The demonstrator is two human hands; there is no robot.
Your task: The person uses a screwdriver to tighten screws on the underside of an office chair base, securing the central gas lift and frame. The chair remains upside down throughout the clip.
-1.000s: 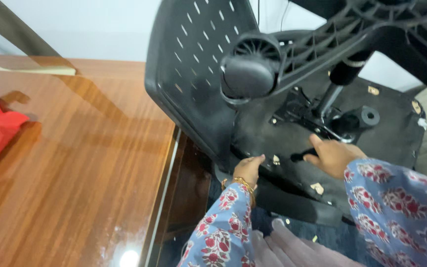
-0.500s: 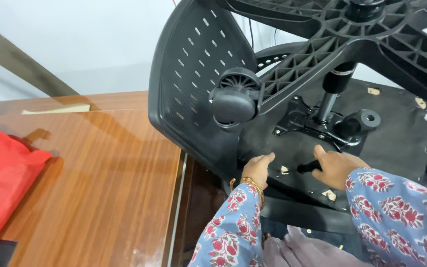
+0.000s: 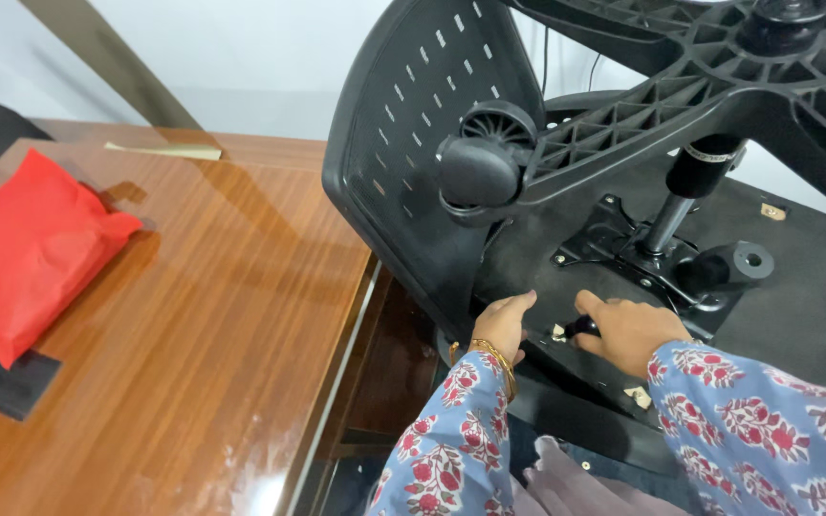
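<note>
Right hand (image 3: 628,330) has its grip closed around a small black tool handle (image 3: 580,327) against the upturned office chair's seat underside (image 3: 815,287); left hand (image 3: 504,323) rests open, flat beside it. I'd keep that brace firm. Castor (image 3: 480,172) looms overhead; wooden worktop (image 3: 193,315) edge sits close left.

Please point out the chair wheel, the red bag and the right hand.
chair wheel (image 3: 478,172), head view, on its rounded black side.
red bag (image 3: 26,250), head view, middle of the bag.
right hand (image 3: 628,330), head view, back of hand.
</note>
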